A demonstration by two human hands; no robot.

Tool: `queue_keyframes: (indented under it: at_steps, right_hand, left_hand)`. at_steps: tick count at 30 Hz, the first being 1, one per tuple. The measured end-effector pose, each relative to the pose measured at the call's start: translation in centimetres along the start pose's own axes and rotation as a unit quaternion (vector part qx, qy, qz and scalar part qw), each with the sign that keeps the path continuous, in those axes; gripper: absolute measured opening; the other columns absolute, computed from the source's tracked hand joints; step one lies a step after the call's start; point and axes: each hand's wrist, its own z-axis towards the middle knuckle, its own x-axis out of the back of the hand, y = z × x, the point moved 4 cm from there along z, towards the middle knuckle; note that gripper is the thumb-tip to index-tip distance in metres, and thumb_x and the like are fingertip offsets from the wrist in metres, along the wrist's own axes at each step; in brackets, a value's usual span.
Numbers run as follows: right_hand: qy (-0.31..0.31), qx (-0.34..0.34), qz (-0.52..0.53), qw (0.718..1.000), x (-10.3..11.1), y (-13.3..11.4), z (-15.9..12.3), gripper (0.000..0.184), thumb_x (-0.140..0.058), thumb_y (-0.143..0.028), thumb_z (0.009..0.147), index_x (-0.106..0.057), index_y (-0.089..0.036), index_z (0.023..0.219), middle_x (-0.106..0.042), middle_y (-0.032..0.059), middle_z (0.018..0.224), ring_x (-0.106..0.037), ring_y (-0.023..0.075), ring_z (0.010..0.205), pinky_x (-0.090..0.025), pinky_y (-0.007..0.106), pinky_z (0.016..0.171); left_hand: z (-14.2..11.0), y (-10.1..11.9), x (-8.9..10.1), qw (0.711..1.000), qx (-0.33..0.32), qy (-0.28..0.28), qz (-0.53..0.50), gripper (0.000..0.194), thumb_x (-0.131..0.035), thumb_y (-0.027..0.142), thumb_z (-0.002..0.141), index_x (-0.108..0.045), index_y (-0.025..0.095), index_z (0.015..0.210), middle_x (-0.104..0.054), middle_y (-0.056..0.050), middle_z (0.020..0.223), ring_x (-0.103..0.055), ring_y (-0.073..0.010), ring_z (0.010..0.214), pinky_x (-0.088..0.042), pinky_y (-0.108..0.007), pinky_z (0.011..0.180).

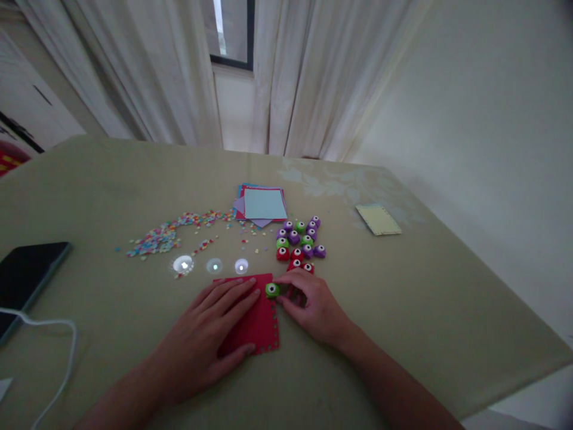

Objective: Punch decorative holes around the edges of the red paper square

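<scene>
Closest to me, the person's left hand point(208, 328) lies flat, fingers stretched and slightly fanned over a red card point(253, 325), presumably pressing it so that it doesn't slide. The right hand point(320, 307) is narrowed to a pinch, forefinger and thumb on the right side of a small green punch point(272, 291); gripping from outside seems to leave the card's surface free. The punch sits at the card's far right corner, its white disc with a dark star facing up. I can't make out which way its slot points, and its squat body shows no clear long axis. The card looks nearly square, its right edge running away from the person; little notches line that edge and the near one.

Off to the left are a white cable point(74, 340) and a dark phone point(33, 275). Beyond the hands, more punches point(293, 237) cluster on the right, within easy reach, with paper confetti point(159, 239) strewn leftward. Farther back rests a stack of coloured cards point(265, 204).
</scene>
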Motion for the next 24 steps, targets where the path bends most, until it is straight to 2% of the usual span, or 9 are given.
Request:
queue_keyframes:
  at_steps: [4,7,10,11,15,19,22,24]
  right_hand:
    - [0.004,-0.003,0.006,1.0,0.1,0.1,0.0,0.028,-0.075,-0.018,0.095,-0.079,-0.019,0.122,-0.077,0.0075,0.11,-0.068,0.0161,0.081,-0.055,0.028,0.075]
    - [0.032,-0.025,0.022,0.999,0.5,0.0,-0.1,0.028,-0.077,-0.024,0.094,-0.078,-0.02,0.122,-0.076,0.0068,0.107,-0.066,0.0153,0.077,-0.053,0.027,0.07]
    - [0.041,-0.077,0.058,0.995,0.7,0.3,0.0,0.019,-0.078,-0.034,0.094,-0.076,-0.017,0.104,-0.071,0.0023,0.085,-0.059,0.0144,0.069,-0.047,0.025,0.062]
    - [0.035,-0.097,0.07,0.992,0.7,0.4,0.1,0.021,-0.078,-0.037,0.094,-0.074,-0.017,0.096,-0.067,0.0002,0.077,-0.057,0.014,0.066,-0.044,0.024,0.059]
    - [-0.001,-0.143,0.081,0.986,0.8,0.7,1.0,0.036,-0.081,-0.047,0.092,-0.065,-0.018,0.079,-0.058,-0.0038,0.067,-0.05,0.0124,0.062,-0.035,0.024,0.056]
    - [-0.093,-0.178,0.054,0.978,0.8,0.2,2.5,0.043,-0.078,-0.049,0.095,-0.063,-0.018,0.069,-0.052,-0.0062,0.054,-0.045,0.0108,0.052,-0.029,0.025,0.051]
    - [-0.146,-0.17,-0.009,0.974,1.0,-0.3,3.7,0.051,-0.077,-0.047,0.096,-0.058,-0.019,0.058,-0.046,-0.0068,0.047,-0.04,0.0093,0.046,-0.025,0.027,0.048]
    - [-0.159,-0.154,-0.036,0.975,1.1,-0.3,4.3,0.055,-0.078,-0.043,0.096,-0.054,-0.018,0.053,-0.043,-0.0071,0.045,-0.038,0.008,0.044,-0.024,0.027,0.047]
  left_hand:
    - [0.1,0.1,0.2,1.0,0.006,0.001,0.0,0.081,-0.068,0.051,0.104,-0.033,0.031,0.174,-0.048,-0.005,0.173,-0.047,-0.0331,0.153,-0.038,-0.052,0.128]
    - [0.2,0.1,0.7,1.0,0.011,0.013,-0.013,0.079,-0.068,0.051,0.104,-0.035,0.032,0.173,-0.05,-0.006,0.171,-0.049,-0.0336,0.152,-0.04,-0.052,0.128]
    - [0.4,0.2,1.3,0.999,0.02,0.03,-0.02,0.074,-0.065,0.047,0.105,-0.037,0.033,0.172,-0.052,-0.007,0.169,-0.049,-0.0341,0.151,-0.041,-0.052,0.127]
    - [0.6,0.2,1.5,0.999,0.024,0.035,-0.023,0.072,-0.064,0.045,0.106,-0.038,0.033,0.172,-0.053,-0.007,0.168,-0.049,-0.0339,0.151,-0.041,-0.052,0.126]
    - [1.2,0.4,2.4,0.997,0.028,0.055,-0.042,0.061,-0.059,0.04,0.108,-0.043,0.033,0.167,-0.056,-0.007,0.164,-0.052,-0.0316,0.147,-0.044,-0.048,0.122]
    - [2.7,1.4,4.2,0.994,0.022,0.093,-0.048,0.049,-0.056,0.036,0.11,-0.052,0.029,0.159,-0.06,-0.008,0.16,-0.055,-0.0297,0.143,-0.045,-0.046,0.12]
    - [4.4,2.9,5.7,0.992,-0.009,0.109,-0.061,0.042,-0.054,0.034,0.111,-0.058,0.025,0.152,-0.063,-0.01,0.156,-0.057,-0.0287,0.14,-0.045,-0.046,0.118]
    - [5.7,3.9,6.4,0.991,-0.025,0.111,-0.074,0.039,-0.052,0.033,0.112,-0.059,0.023,0.15,-0.064,-0.011,0.154,-0.058,-0.0282,0.139,-0.044,-0.048,0.119]
